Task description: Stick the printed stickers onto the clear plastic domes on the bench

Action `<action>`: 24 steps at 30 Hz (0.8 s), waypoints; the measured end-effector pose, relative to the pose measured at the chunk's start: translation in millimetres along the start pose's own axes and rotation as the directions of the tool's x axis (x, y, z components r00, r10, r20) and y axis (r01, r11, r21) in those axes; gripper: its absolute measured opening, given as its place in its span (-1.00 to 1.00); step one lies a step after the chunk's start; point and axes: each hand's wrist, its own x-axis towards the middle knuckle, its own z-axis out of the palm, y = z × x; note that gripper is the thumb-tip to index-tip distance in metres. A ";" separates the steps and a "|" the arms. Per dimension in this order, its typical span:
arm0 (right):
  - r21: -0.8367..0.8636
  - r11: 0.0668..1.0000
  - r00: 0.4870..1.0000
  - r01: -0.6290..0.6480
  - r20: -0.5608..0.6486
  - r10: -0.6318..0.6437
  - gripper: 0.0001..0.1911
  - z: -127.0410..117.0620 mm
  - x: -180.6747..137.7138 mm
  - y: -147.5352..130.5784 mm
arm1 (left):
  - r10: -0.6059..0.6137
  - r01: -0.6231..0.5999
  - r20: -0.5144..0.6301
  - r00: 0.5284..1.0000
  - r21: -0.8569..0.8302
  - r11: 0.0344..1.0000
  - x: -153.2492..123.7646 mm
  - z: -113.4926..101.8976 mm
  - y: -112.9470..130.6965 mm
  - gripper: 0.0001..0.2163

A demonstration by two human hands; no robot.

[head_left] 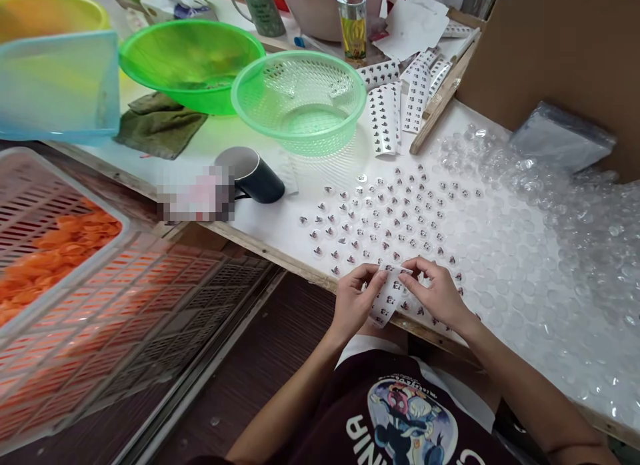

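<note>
Between my two hands, at the table's near edge, is a white sticker sheet (388, 297) printed with small dark figures. My left hand (354, 297) pinches its upper left edge between thumb and fingers. On the other side, my right hand (436, 293) has thumb and forefinger closed at the sheet's upper right corner; whether a single sticker is between them is too small to see. Just beyond lie many small clear discs (395, 213) bearing the same dark figures. Plain clear discs (500, 251) spread to the right of my right hand.
A pile of clear domed pieces (585, 238) covers the right side. More sticker sheets (384, 118) lie by a wooden strip (443, 105). A pale green basket (300, 135), green bowl (193, 65) and dark mug (260, 179) stand behind. Left is a crate (120, 305) with orange pieces.
</note>
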 end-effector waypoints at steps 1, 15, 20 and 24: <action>-0.033 0.999 0.998 0.031 -0.047 -0.032 -0.90 1.0 -1.4 -0.1 | -0.001 0.001 -0.004 1.000 0.002 1.000 0.1 0.2 0.1 -0.79; 0.119 0.992 0.970 0.047 -0.244 -0.017 -0.82 2.9 8.4 -5.1 | 0.011 -0.008 -0.038 0.999 0.087 0.996 -0.7 1.9 2.0 -0.77; 0.296 0.955 0.993 0.008 -0.115 0.028 -0.59 19.0 18.5 -9.4 | 0.020 -0.020 0.000 1.000 0.123 0.992 -0.4 -1.0 -1.3 -0.77; 0.353 0.931 0.979 0.089 -0.203 -0.017 -0.64 4.8 22.4 -15.3 | 0.028 -0.030 0.017 0.999 0.145 0.989 -0.6 -2.4 -3.3 -0.78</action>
